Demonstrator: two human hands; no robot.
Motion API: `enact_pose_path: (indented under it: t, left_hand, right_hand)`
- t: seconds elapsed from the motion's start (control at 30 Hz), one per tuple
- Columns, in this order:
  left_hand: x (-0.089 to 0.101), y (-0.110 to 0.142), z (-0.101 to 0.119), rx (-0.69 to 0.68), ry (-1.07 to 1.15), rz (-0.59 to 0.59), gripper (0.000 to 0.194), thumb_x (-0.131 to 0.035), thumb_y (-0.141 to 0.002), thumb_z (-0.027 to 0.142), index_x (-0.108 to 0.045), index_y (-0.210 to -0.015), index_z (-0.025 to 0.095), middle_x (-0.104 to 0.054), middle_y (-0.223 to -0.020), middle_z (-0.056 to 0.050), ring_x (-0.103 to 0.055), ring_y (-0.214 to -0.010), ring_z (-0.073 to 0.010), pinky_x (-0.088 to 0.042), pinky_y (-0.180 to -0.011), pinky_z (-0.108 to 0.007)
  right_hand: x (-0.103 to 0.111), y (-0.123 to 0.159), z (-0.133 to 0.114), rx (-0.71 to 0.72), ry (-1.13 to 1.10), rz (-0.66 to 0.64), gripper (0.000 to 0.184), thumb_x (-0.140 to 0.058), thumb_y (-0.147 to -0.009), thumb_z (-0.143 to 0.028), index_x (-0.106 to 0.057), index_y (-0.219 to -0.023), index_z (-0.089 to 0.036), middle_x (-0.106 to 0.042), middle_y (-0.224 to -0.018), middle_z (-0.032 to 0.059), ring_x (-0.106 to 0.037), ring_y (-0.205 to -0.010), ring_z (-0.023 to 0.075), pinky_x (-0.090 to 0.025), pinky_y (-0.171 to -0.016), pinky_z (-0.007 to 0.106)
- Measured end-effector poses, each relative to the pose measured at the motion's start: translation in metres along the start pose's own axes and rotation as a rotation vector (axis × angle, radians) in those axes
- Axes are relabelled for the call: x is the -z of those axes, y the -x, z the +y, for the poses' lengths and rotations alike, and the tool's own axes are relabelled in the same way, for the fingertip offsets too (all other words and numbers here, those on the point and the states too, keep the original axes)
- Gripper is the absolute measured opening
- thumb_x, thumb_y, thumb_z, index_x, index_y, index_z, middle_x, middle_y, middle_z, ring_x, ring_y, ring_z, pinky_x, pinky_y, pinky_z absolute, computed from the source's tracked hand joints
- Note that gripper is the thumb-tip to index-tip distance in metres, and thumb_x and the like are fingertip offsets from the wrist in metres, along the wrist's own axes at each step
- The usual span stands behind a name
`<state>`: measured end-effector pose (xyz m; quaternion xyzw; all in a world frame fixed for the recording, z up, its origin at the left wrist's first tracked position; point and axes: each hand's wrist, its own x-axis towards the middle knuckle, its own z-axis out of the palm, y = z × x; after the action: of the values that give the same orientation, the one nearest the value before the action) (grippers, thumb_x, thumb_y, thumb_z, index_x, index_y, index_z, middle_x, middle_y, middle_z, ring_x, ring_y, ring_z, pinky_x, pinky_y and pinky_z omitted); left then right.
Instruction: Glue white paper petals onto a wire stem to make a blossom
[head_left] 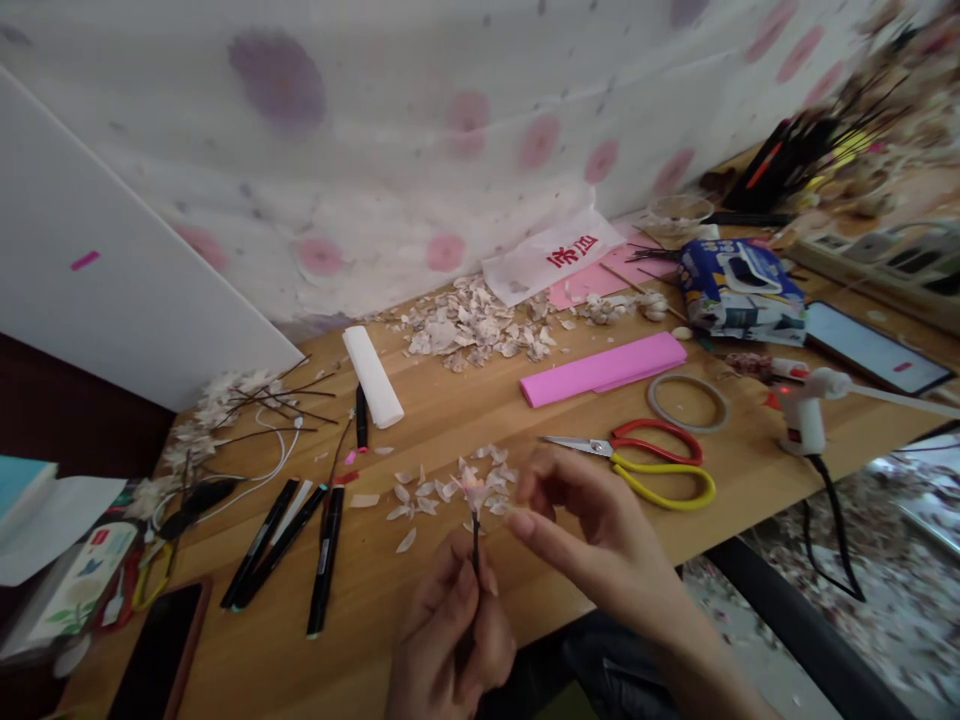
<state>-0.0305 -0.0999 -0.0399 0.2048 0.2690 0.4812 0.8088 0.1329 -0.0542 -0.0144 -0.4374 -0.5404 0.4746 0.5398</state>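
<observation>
A straight-edged, smooth wooden table [431, 385] spans the scene. The right hand [600, 535] curves loosely, fingertips parted from thumb; the left hand [454, 632] grasps a thin dark stem [475, 543]. Bare wood separates that hand from three cylindrical markers [281, 548], left. One pale-pink flower [472, 488] tops the stem, near centre, beside thin pointed petals [426, 490].

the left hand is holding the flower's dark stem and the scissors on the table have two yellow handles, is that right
Not quite: in the head view the scissors have one red handle and one yellow handle. The left hand does hold the flower's dark stem.
</observation>
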Motion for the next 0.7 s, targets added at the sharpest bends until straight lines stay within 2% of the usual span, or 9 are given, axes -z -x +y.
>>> enact_pose_path:
  t: [0.1, 0.17, 0.27, 0.5, 0.6, 0.7]
  left_hand:
    - [0.005, -0.003, -0.004, 0.041, 0.061, -0.143, 0.019, -0.062, -0.102, 0.036, -0.074, -0.096, 0.023, -0.026, -0.046, 0.012, -0.012, -0.035, -0.0045, -0.021, -0.042, -0.017]
    - [0.007, -0.005, -0.007, 0.064, 0.078, -0.185, 0.018, -0.062, -0.102, 0.037, -0.074, -0.097, 0.024, -0.025, -0.045, 0.013, -0.011, -0.034, -0.0043, -0.020, -0.040, -0.017]
    - [0.008, -0.004, -0.008, 0.034, 0.065, -0.193, 0.019, -0.061, -0.102, 0.037, -0.074, -0.101, 0.023, -0.023, -0.045, 0.013, -0.010, -0.034, -0.0041, -0.019, -0.040, -0.016]
    - [0.010, -0.003, -0.009, 0.057, 0.022, -0.192, 0.020, -0.061, -0.102, 0.037, -0.073, -0.096, 0.023, -0.027, -0.044, 0.012, -0.013, -0.034, -0.0048, -0.018, -0.040, -0.017]
    - [0.012, -0.002, -0.009, 0.050, 0.010, -0.187, 0.020, -0.062, -0.101, 0.038, -0.072, -0.094, 0.022, -0.028, -0.045, 0.012, -0.015, -0.034, -0.0044, -0.016, -0.039, -0.017]
    - [0.013, 0.001, -0.008, 0.098, -0.017, -0.105, 0.021, -0.066, -0.098, 0.040, -0.072, -0.092, 0.021, -0.028, -0.046, 0.012, -0.016, -0.037, -0.0044, -0.017, -0.042, -0.019]
  right_hand:
    - [-0.007, -0.004, 0.004, -0.186, -0.292, -0.161, 0.034, -0.080, -0.083, -0.051, -0.071, -0.083, -0.019, -0.041, -0.060, -0.0073, -0.039, -0.054, 0.0082, -0.035, -0.050, 0.020]
    - [-0.012, -0.005, 0.004, -0.228, -0.446, -0.227, 0.039, -0.080, -0.081, -0.056, -0.069, -0.077, -0.019, -0.044, -0.059, -0.0062, -0.045, -0.053, 0.0088, -0.042, -0.051, 0.021]
    - [-0.016, -0.004, 0.002, -0.267, -0.563, -0.299, 0.040, -0.079, -0.083, -0.055, -0.063, -0.068, -0.021, -0.052, -0.056, -0.0048, -0.056, -0.053, 0.0109, -0.053, -0.056, 0.023]
    - [-0.015, -0.001, 0.004, -0.317, -0.634, -0.293, 0.034, -0.084, -0.081, -0.046, -0.066, -0.069, -0.020, -0.059, -0.056, -0.0046, -0.063, -0.056, 0.0115, -0.053, -0.056, 0.021]
    - [-0.015, 0.000, 0.006, -0.350, -0.642, -0.248, 0.034, -0.090, -0.075, -0.040, -0.065, -0.067, -0.018, -0.061, -0.061, -0.0050, -0.056, -0.055, 0.0067, -0.048, -0.057, 0.017]
    - [-0.014, 0.002, 0.008, -0.375, -0.624, -0.229, 0.036, -0.093, -0.071, -0.040, -0.066, -0.066, -0.017, -0.060, -0.062, -0.0052, -0.050, -0.056, 0.0056, -0.044, -0.057, 0.017]
